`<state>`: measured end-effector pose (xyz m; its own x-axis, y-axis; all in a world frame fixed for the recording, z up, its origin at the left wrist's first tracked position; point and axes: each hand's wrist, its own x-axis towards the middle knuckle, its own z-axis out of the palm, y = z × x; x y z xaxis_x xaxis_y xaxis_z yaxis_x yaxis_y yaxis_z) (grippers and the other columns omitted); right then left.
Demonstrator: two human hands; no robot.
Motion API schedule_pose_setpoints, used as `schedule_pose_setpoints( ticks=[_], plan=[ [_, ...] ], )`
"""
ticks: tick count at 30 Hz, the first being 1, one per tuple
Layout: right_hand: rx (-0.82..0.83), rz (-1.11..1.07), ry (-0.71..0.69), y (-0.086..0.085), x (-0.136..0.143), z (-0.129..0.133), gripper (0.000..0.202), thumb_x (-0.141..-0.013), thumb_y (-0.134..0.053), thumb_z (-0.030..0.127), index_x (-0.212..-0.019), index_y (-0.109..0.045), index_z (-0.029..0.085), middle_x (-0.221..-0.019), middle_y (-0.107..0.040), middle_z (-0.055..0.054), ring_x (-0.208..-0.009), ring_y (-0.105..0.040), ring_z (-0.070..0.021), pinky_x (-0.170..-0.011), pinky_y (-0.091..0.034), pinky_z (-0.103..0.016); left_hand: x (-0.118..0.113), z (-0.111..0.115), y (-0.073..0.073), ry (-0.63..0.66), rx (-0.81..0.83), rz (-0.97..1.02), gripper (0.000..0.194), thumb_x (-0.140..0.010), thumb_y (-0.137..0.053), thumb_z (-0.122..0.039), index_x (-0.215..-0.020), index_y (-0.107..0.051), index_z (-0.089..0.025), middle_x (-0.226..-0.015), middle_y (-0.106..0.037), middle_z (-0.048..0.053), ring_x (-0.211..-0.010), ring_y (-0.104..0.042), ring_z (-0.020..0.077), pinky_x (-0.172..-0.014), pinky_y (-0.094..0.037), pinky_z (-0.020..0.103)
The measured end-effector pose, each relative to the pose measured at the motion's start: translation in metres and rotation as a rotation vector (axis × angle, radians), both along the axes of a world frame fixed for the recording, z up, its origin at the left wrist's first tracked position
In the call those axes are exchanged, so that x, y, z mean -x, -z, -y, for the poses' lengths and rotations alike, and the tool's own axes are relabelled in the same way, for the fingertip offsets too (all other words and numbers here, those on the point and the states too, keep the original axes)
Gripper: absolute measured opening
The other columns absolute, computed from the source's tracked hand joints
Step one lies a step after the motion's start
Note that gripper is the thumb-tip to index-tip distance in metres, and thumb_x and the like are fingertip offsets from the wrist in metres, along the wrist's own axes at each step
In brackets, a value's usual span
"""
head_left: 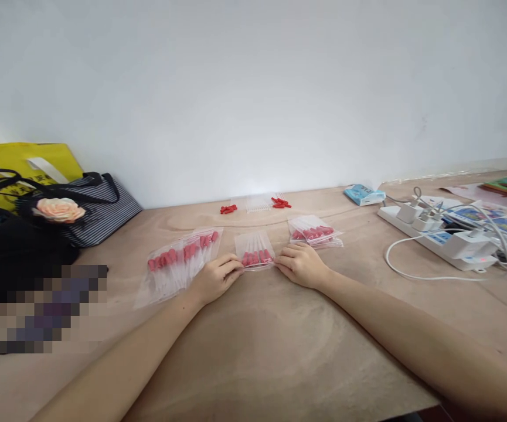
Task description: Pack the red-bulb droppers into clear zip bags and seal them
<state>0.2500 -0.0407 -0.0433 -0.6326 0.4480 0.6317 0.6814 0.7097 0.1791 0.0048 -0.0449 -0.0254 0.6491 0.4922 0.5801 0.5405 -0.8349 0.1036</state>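
A small clear zip bag (255, 241) lies in front of me, holding several thin clear tubes with red bulb ends like droppers. The red ends point toward me, beside the bag's near edge. My left hand (218, 276) has its fingers closed on the near left corner of this bag. At the near right corner, my right hand (302, 265) grips the same edge. Left of my left hand, overlapping filled bags (178, 258) are laid out in a row. A stack of similar filled bags (315, 230) sits just beyond my right hand.
Farther back are loose red bulbs (228, 209), thin clear tubes (258, 203) and more red pieces (282, 203). A power strip (438, 239) with cables and a blue packet (364, 194) occupy the right. Bags, including a striped one (104, 214), and a blurred-out dark object (53, 309) lie left.
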Motion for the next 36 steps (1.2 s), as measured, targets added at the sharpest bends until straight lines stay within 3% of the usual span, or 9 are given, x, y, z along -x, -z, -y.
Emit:
schedule_pose_setpoints(
  ticks=[9, 14, 20, 26, 36],
  plan=[
    [-0.066, 0.037, -0.025, -0.002, 0.001, 0.000, 0.024, -0.084, -0.041, 0.016, -0.066, -0.058, 0.016, -0.061, -0.053, -0.002, -0.060, -0.043, -0.0117, -0.059, -0.023, -0.028, -0.004, -0.005, -0.002, -0.017, -0.288, -0.179, 0.027, -0.087, -0.037, -0.017, -0.077, -0.061, -0.017, -0.077, -0.064, 0.004, -0.067, -0.061, 0.0122, -0.061, -0.051, 0.022],
    [-0.118, 0.054, -0.030, -0.006, 0.000, 0.001, 0.026, -0.083, -0.039, 0.014, -0.063, -0.055, 0.015, -0.060, -0.052, -0.002, -0.058, -0.041, -0.0118, -0.059, -0.021, -0.029, -0.005, -0.005, -0.003, -0.010, -0.293, -0.175, 0.026, -0.087, -0.037, -0.016, -0.075, -0.060, -0.017, -0.076, -0.064, 0.004, -0.067, -0.061, 0.0123, -0.061, -0.051, 0.022],
    [-0.077, -0.014, -0.032, -0.005, 0.006, 0.001, 0.023, -0.084, -0.042, 0.020, -0.065, -0.056, 0.016, -0.062, -0.055, -0.001, -0.062, -0.046, -0.0118, -0.061, -0.024, -0.028, -0.023, -0.006, 0.001, -0.014, -0.206, -0.002, 0.014, -0.085, -0.047, -0.021, -0.086, -0.060, -0.016, -0.083, -0.063, 0.006, -0.078, -0.060, 0.0153, -0.073, -0.051, 0.028],
    [-0.040, -0.071, -0.035, -0.002, 0.014, 0.003, 0.021, -0.083, -0.043, 0.021, -0.068, -0.056, 0.015, -0.063, -0.057, -0.001, -0.062, -0.048, -0.0118, -0.062, -0.025, -0.028, -0.042, -0.009, 0.005, 0.059, -0.315, -0.045, 0.015, -0.083, -0.047, -0.017, -0.078, -0.061, -0.017, -0.079, -0.064, 0.004, -0.073, -0.060, 0.0145, -0.067, -0.051, 0.027],
    [-0.128, -0.068, -0.086, -0.005, 0.018, 0.006, 0.021, -0.085, -0.043, 0.022, -0.070, -0.056, 0.015, -0.063, -0.056, -0.001, -0.064, -0.046, -0.0123, -0.061, -0.024, -0.028, -0.043, -0.005, -0.004, 0.084, -0.477, -0.173, 0.022, -0.084, -0.042, -0.013, -0.072, -0.060, -0.013, -0.071, -0.063, 0.005, -0.065, -0.059, 0.0146, -0.061, -0.050, 0.027]
  ],
)
